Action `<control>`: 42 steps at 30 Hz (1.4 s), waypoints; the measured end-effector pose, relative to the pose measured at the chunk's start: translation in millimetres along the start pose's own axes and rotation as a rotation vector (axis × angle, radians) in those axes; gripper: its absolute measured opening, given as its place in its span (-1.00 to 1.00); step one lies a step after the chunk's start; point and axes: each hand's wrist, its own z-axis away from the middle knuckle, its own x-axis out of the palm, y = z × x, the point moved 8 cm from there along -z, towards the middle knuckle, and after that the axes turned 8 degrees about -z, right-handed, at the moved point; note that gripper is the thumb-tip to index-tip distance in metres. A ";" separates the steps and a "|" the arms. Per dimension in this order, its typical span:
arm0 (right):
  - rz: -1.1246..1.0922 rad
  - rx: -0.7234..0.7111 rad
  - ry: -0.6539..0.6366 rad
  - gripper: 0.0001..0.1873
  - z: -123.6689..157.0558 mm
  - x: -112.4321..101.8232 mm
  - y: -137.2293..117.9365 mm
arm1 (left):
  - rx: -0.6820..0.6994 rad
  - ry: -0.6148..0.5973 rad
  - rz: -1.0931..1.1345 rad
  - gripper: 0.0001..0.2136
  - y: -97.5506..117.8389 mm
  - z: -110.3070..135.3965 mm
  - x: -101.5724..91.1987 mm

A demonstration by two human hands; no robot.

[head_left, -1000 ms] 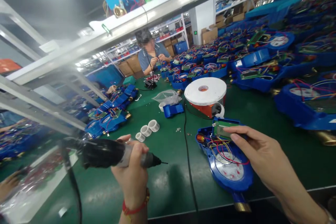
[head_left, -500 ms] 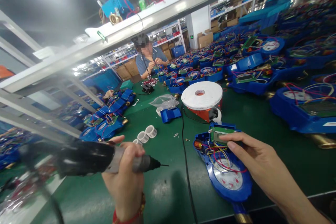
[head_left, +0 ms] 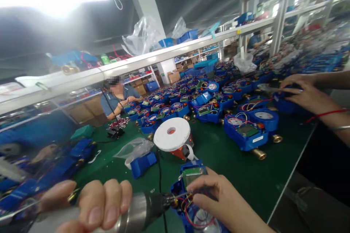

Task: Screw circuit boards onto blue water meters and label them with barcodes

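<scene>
My left hand [head_left: 105, 204] is wrapped around an electric screwdriver [head_left: 136, 213] at the lower left, its thin bit pointing right. Below the roll, a blue meter housing [head_left: 179, 189] lies open, showing a green circuit board with a display [head_left: 191, 174], coloured wires and a round dial [head_left: 201, 218]. Over this housing, my right hand [head_left: 218, 196] has its thumb and index finger closed around the tip of the bit. Whatever small thing may be between those fingertips is hidden. Part of the dial is cut off by the lower frame edge.
A white tape roll [head_left: 172, 134] stands behind the housing, beside a blue cover [head_left: 143, 164] and a plastic bag [head_left: 133, 149]. Several open blue meters [head_left: 246, 131] fill the right and back. Another person's hands [head_left: 308, 91] work at right; a co-worker [head_left: 117, 98] sits across.
The view has swung to the right. The screwdriver has come over to the open housing, its bit now at my right fingertips. My right fingers have moved off the display toward the wires.
</scene>
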 end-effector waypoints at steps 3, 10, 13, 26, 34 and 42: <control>-0.017 -0.029 0.040 -0.78 -0.5 -3.1 3.2 | 0.070 -0.019 0.031 -0.58 0.0 3.4 19.6; 0.083 -0.066 0.123 -0.87 3.8 -6.3 1.2 | 0.091 0.166 -0.027 -0.78 6.3 17.2 33.2; 0.112 -0.048 0.128 -0.89 4.2 -6.3 2.6 | 0.094 0.126 -0.023 -0.65 9.8 22.6 43.6; 0.205 -0.080 0.149 -0.94 6.1 -5.2 -2.4 | 0.156 0.096 0.024 -0.61 23.7 37.0 64.5; 0.176 -0.091 0.134 -0.69 5.6 -8.9 1.0 | 0.163 0.137 0.009 -0.57 21.7 41.7 58.6; 0.103 -0.124 0.146 -0.73 2.9 -11.1 2.7 | 0.166 0.123 -0.163 -0.68 23.7 45.3 75.6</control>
